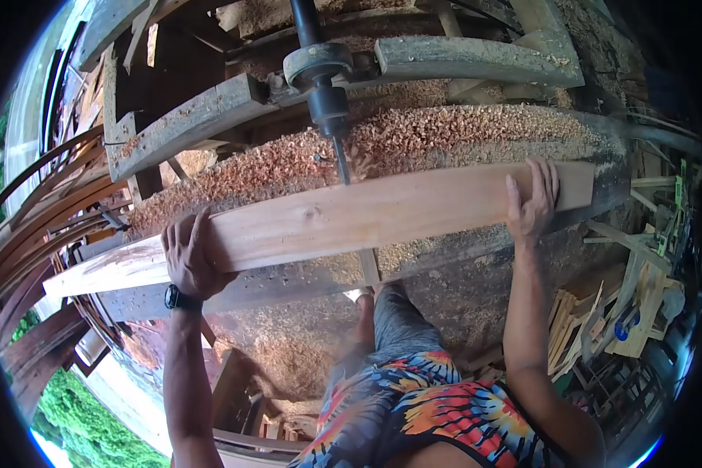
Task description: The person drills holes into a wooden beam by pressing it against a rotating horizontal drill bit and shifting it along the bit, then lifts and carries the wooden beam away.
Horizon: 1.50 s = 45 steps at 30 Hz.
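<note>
A long pale wooden board (351,212) lies across the dark work surface under a drill chuck (329,105). The thin drill bit (341,161) points down at the board's far edge; whether it touches the wood I cannot tell. My left hand (193,253), with a dark watch at the wrist, grips the board's left part, fingers over the top face and thumb toward the near edge. Toward the right end, my right hand (535,201) grips the board, its fingers reaching to the far edge.
Wood shavings (444,132) are heaped along the far side of the work surface (288,282). Behind them runs a thick timber beam (476,61). Curved wooden strips (43,187) stand at the left, and wood scraps (639,312) are piled at the right.
</note>
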Each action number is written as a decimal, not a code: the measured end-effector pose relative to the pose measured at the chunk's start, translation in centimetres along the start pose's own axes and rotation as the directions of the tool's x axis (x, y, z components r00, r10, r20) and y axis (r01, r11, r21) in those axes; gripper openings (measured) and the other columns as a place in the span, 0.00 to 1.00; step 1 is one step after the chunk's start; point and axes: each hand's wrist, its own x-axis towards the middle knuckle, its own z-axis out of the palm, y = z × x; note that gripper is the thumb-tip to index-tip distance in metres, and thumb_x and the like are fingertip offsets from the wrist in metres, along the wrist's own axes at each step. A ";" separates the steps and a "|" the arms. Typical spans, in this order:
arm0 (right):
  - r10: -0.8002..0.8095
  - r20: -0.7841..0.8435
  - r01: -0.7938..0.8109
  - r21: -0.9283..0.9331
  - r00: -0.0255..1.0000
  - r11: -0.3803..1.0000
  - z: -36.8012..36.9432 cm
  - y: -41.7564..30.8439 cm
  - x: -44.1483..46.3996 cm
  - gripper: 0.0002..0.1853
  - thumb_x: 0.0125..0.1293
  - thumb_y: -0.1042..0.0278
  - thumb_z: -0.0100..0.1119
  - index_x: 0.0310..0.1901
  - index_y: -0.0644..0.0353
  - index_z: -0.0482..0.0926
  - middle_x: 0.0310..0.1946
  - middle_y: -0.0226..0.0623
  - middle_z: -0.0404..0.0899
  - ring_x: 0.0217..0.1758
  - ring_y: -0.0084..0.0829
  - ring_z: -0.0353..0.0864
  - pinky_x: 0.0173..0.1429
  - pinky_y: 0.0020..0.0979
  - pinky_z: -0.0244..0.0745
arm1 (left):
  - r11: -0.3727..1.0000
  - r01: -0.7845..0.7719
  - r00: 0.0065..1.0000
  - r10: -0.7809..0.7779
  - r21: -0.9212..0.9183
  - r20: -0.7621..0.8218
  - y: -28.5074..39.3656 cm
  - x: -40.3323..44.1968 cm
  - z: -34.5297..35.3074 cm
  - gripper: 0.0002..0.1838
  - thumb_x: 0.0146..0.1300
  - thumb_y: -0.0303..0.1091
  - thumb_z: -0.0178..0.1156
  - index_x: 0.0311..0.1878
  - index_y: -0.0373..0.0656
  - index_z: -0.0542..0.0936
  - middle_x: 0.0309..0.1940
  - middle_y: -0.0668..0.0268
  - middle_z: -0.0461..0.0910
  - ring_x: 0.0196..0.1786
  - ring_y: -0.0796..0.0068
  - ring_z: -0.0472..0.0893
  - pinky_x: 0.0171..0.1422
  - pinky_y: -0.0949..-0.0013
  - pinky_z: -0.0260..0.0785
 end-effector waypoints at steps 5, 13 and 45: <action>0.030 0.053 -0.030 0.002 0.998 1.000 -2.8 0.6 -6.5 0.30 0.70 0.51 0.65 0.64 0.68 0.80 0.65 0.54 0.80 0.76 0.63 0.70 0.81 0.58 0.61 | 0.996 -0.075 0.997 0.076 -0.047 0.020 1.3 -2.5 -0.5 0.63 0.29 0.42 0.85 0.79 0.46 0.72 0.62 0.53 0.79 0.62 0.46 0.78 0.72 0.38 0.63; 0.031 0.081 -0.031 0.001 0.996 1.000 -2.7 1.4 -6.1 0.31 0.69 0.51 0.64 0.64 0.69 0.80 0.65 0.54 0.79 0.77 0.63 0.69 0.82 0.59 0.59 | 0.997 -0.056 0.998 0.057 -0.051 0.009 1.8 -2.2 -0.2 0.61 0.27 0.42 0.83 0.76 0.45 0.76 0.62 0.54 0.79 0.63 0.46 0.78 0.73 0.37 0.64; -0.022 0.092 0.020 0.031 0.995 0.999 -1.7 2.1 -3.1 0.30 0.70 0.53 0.62 0.64 0.69 0.79 0.65 0.53 0.78 0.76 0.63 0.69 0.82 0.60 0.59 | 0.999 -0.022 1.000 0.022 -0.050 0.001 1.4 -1.9 0.4 0.61 0.26 0.44 0.83 0.76 0.46 0.76 0.62 0.54 0.79 0.64 0.47 0.77 0.73 0.37 0.63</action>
